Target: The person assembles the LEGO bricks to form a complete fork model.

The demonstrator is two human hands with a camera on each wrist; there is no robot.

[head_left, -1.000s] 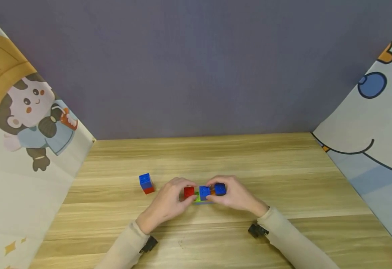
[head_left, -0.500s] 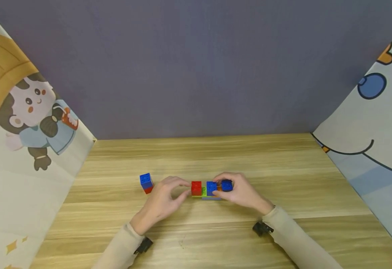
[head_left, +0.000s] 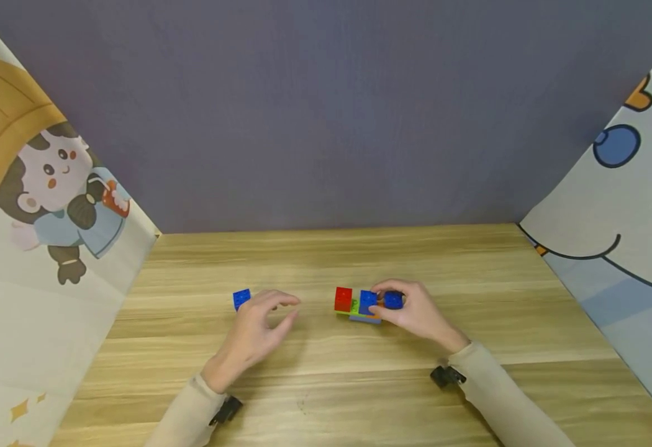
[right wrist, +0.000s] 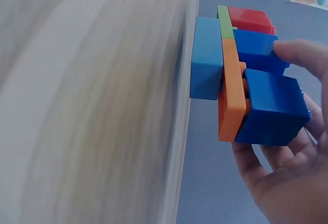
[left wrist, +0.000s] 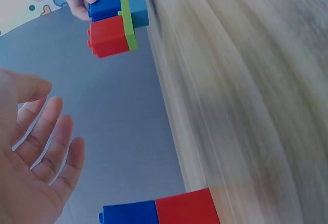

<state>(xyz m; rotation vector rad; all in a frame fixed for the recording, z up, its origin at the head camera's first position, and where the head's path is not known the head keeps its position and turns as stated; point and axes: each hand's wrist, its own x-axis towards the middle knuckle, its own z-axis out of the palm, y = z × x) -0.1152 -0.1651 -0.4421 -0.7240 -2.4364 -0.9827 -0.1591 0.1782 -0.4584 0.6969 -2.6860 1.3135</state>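
In the head view my right hand (head_left: 418,313) pinches the middle blue brick (head_left: 367,300) of a toy-brick build. A light blue brick (right wrist: 207,57) forms its base, under a green plate (right wrist: 224,21) and an orange plate (right wrist: 233,90). On top sit a red brick (right wrist: 251,20) and two blue ones, the end blue brick (right wrist: 274,108) nearest my palm. Whether the base touches the table cannot be told. My left hand (head_left: 253,329) holds nothing, thumb and fingers apart. Beside it stands a stack, a blue brick (left wrist: 130,212) on a red brick (left wrist: 187,208), partly hidden in the head view.
The wooden table (head_left: 326,391) ends at a grey back wall (head_left: 326,118). Printed cartoon panels stand at the left and right sides. A small black camera (head_left: 447,375) sits at the right wrist, another black camera (head_left: 226,411) at the left.
My left hand has let go of the build's red brick and moved left, toward the blue-and-red stack. My right hand has carried the build right and slightly away.
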